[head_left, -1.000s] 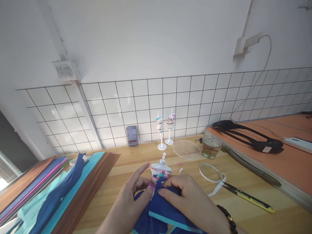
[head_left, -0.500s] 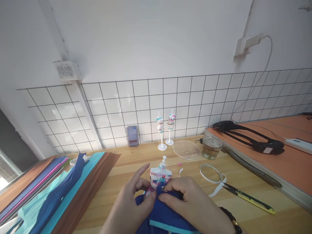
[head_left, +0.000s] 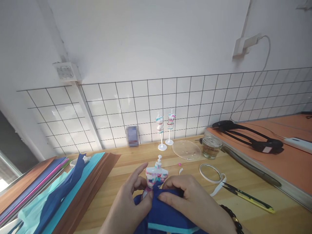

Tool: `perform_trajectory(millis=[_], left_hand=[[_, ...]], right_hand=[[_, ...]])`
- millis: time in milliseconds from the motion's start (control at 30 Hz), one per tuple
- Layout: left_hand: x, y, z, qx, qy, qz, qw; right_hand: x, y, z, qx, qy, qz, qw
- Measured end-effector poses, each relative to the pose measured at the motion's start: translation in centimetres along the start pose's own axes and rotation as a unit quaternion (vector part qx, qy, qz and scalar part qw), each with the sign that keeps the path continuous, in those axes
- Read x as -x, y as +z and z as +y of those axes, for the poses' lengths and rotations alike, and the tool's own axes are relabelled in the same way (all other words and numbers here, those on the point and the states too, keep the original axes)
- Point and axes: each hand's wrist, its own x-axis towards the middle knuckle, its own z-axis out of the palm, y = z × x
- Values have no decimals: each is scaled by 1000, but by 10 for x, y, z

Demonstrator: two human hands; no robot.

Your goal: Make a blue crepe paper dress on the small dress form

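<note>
We saw 1 small mannequin (head_left: 156,174) near the table's front edge, with 1 dark blue paper skirt (head_left: 165,211) pinched at its waist by the left hand (head_left: 129,203) and right hand (head_left: 192,201). Farther back stood 2 mannequins (head_left: 165,130); right lay 1 tape roll (head_left: 210,173), 1 glass jar (head_left: 211,147) and 1 scissors (head_left: 246,196).

On the wooden counter (head_left: 243,211), two small dress-form mannequins (head_left: 163,130) stand at twelve o'clock against the tiled wall (head_left: 195,94). A clear plastic lid (head_left: 186,149) and a glass jar (head_left: 212,147) sit at one o'clock. A roll of white tape (head_left: 210,172) and yellow-handled scissors (head_left: 248,196) lie at three o'clock. Stacked coloured paper sheets (head_left: 48,191) fill nine o'clock. An orange board (head_left: 287,162) carries black straps (head_left: 246,135) at two o'clock.
</note>
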Motion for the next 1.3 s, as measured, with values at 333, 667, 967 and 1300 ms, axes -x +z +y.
perform_trajectory(millis=[333, 667, 967, 1300], left_hand=[[0, 1, -2, 10, 1, -5, 1000], [3, -1, 10, -5, 2, -28, 1000], [-1, -8, 11, -44, -4, -72, 996], [-1, -7, 18, -124, 52, -51, 990]], right_hand=[[2, -1, -2, -10, -65, 0, 998], [0, 3, -4, -58, -34, 2, 998], [1, 5, -3, -57, -10, 8, 998], [2, 1, -2, -58, 13, -32, 998]])
